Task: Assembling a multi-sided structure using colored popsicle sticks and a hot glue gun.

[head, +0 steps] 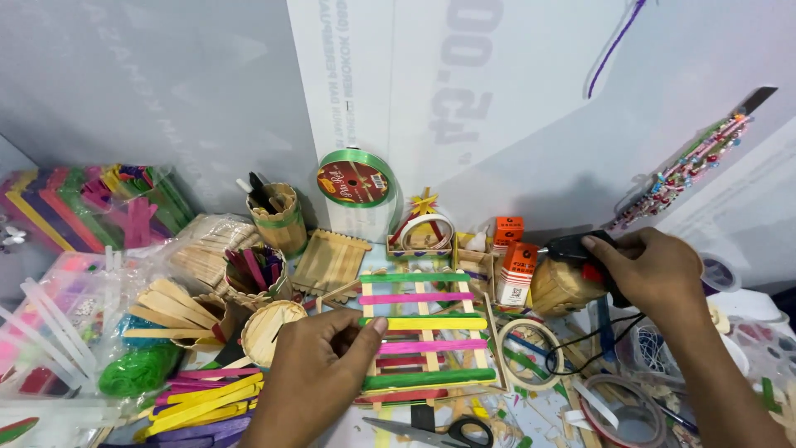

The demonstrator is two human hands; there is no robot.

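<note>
Two hands work over a crowded craft table in the head view. The left hand [319, 365] rests on the near left edge of the stick frame [424, 336], its thumb and fingers pressed together on the end of the yellow stick [423, 323]. The frame lies flat at the middle of the table, with green, pink and yellow slats laid across pale uprights. The right hand [655, 270] is wrapped around the glue gun [576, 249], fingers closed on its handle; the gun is held well to the right of the frame, over a small wooden barrel [560, 286], with its cord [593, 340] trailing down over a tape roll [531, 353].

Scissors [439, 430] lie just in front of the frame, a heap of coloured sticks [199, 398] sits to the left, and a green ribbon spool [356, 178] leans on the back wall.

The chief risk appears to be the hot nozzle: it is close to the barrel and the orange boxes [514, 270], and a drip could mark them. The looping cord could also snag the tape roll and drag clutter onto the frame, and the left fingertips sit where glue on the yellow stick could burn them.
</note>
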